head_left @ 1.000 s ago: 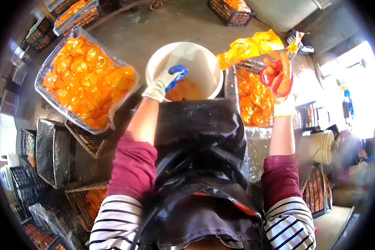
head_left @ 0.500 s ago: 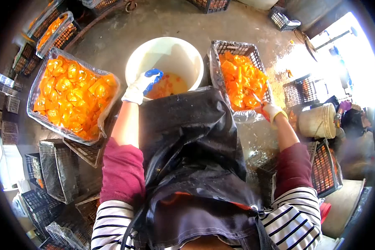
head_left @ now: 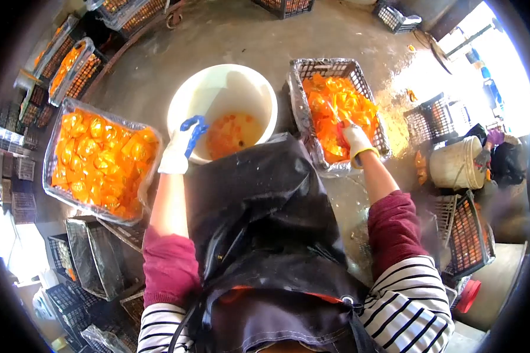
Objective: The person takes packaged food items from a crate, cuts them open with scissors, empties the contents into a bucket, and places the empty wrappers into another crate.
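My left hand (head_left: 184,143), in a white glove with blue fingers, is at the near left rim of a white bucket (head_left: 176,94). Its fingers are loosely bent, and I see nothing in them. Orange-red bits lie in cloudy liquid (head_left: 232,132) at the bucket's bottom. My right hand (head_left: 357,140), in a white glove with a yellow cuff, is closed over the black crate (head_left: 295,109) on the right. A red-handled tool (head_left: 342,126) shows at its fingers; its far end blends into the glossy orange pieces (head_left: 324,97), whose kind I cannot make out.
A plastic-lined crate (head_left: 48,170) heaped with orange pieces (head_left: 100,162) stands left of the bucket. A black apron (head_left: 259,200) covers my lap. Stacked crates (head_left: 91,253) line the left side. At right, another person's gloved hand (head_left: 483,157) is beside a cream bucket (head_left: 453,166).
My right hand has moved from the crate's near right corner in over the orange pieces. My left hand has shifted slightly left and down at the bucket rim. The view has shifted a little.
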A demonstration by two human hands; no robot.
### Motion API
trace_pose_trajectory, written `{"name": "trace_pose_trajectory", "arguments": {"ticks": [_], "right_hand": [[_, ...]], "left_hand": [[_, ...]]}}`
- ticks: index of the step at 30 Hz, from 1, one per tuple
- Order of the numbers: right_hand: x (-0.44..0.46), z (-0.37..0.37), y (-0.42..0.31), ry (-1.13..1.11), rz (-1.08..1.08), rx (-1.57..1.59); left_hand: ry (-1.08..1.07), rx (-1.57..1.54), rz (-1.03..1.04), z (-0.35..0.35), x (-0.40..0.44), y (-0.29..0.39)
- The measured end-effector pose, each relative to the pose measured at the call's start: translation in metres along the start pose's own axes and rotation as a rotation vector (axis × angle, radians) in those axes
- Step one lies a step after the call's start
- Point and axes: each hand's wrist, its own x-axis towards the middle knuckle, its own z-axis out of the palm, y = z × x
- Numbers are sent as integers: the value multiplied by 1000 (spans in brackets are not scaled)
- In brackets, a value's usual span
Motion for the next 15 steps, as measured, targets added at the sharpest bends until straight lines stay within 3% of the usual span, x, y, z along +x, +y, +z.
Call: {"name": "trace_pose_trajectory", "arguments": {"ticks": [4,6,7,8,9,11,12,13,15], "right_hand": [[-17,1,-17,193,274,307],[-7,-4,-8,198,441,275],[27,5,52,217,360,-47],[43,15,75,228,335,-102],[55,25,92,236,308,-155],[73,42,97,186,344,-254],[92,53,121,109,99,-629],[88,56,87,111,119,-624],[95,63,52,117,155,-616]], "left_hand": [[-51,230,44,35,-25,30],[-57,60,-53,52,-28,42],[-87,98,-28,54,-28,39],[-130,414,-38,61,-33,57],[-230,337,134,67,-41,61],[-265,223,123,69,-36,54],[-200,190,-58,64,-28,50],[-133,157,-238,61,-22,47],[-217,170,-60,85,-31,67]]}}
